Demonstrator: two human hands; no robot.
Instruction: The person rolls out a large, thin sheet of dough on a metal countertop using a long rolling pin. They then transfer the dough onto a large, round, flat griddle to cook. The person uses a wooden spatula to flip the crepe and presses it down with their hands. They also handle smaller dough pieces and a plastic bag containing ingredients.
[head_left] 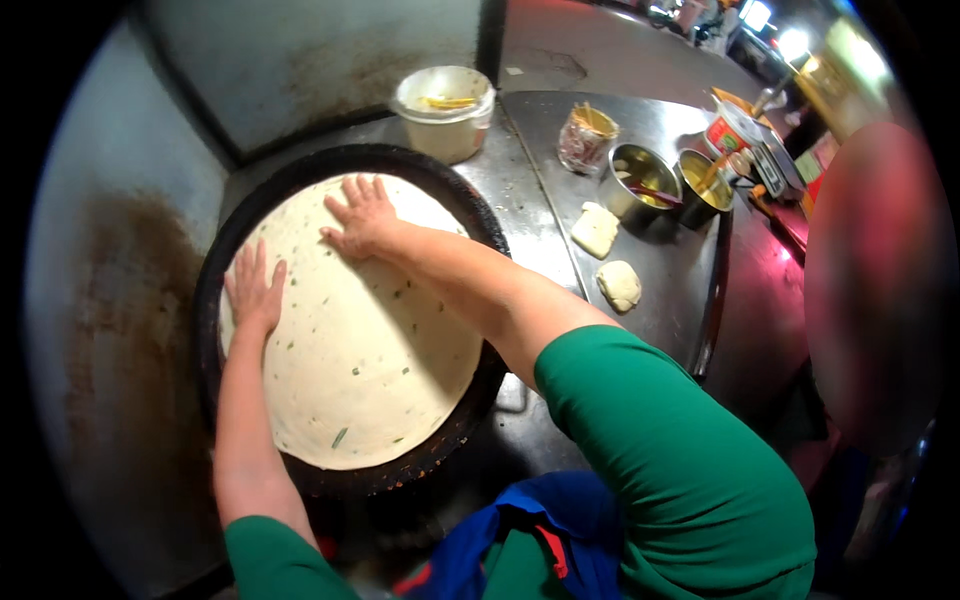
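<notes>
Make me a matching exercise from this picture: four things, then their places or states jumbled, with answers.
1. left hand
2. right hand
3. round pan
4. whitish tub

A. black-rimmed, under the dough sheet
B. spread on the dough sheet's left side
C. beyond the pan's far rim
D. spread near the dough sheet's far edge

Pairs: 1-B, 2-D, 3-A, 4-C

Dough sheet (345,335) looks matt, metal counter (665,270) glossy.
</notes>
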